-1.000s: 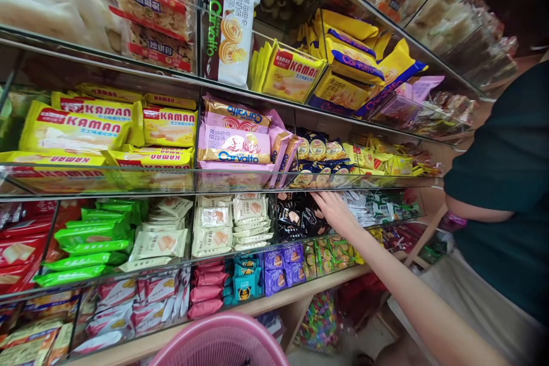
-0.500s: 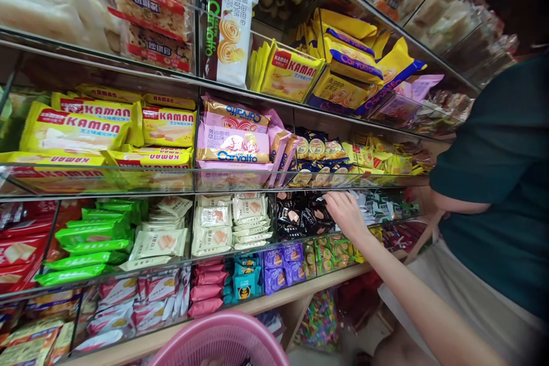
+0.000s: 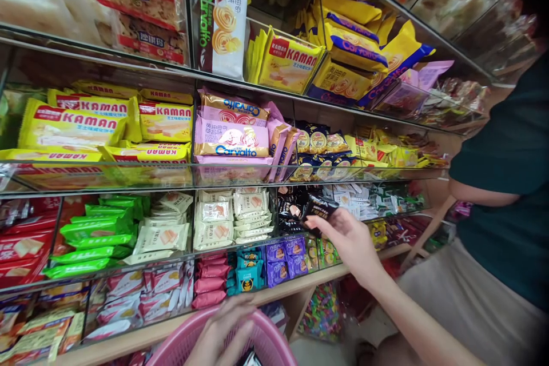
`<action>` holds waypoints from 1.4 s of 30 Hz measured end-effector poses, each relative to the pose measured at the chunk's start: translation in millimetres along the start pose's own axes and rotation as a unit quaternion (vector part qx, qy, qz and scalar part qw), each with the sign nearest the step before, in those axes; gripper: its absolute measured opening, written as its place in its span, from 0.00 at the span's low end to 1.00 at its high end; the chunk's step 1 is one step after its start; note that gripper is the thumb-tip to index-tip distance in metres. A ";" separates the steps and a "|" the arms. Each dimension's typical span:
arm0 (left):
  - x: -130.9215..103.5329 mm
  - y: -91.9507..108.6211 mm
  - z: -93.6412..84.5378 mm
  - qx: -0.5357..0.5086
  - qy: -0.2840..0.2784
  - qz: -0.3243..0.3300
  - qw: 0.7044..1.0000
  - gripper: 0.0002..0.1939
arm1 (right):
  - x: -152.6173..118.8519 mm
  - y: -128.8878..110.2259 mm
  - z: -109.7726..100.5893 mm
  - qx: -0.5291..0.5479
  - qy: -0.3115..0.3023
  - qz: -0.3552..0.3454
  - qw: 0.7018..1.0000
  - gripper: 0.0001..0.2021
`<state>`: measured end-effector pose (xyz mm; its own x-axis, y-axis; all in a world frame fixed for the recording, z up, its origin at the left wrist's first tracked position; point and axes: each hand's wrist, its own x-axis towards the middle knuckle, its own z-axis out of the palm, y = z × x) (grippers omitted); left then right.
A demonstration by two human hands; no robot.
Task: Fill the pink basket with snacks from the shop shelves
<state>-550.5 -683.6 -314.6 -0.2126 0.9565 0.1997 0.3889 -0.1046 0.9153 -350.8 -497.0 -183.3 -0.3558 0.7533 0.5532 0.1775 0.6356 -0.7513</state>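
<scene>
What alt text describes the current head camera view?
The right hand holds a black packet before shelves of colorful packaged snacks. The left hand, blurred, is at a pink basket; another person in a dark green top stands at right.

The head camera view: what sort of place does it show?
Probably a snack shop: divided shelves full of wrapped snacks, a pink basket, and the right hand holding a black packet.
</scene>
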 end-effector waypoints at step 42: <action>24.1 45.4 33.4 -0.365 0.038 -0.163 0.916 0.25 | 81.9 107.0 -21.1 -0.392 -0.090 -0.201 0.893 0.17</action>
<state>-508.1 -656.2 -280.0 -0.2831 0.9506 -0.1277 -0.4041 0.0025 0.9147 -341.5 -363.7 -210.8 -0.6648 0.4436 0.6010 0.5650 0.8250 0.0160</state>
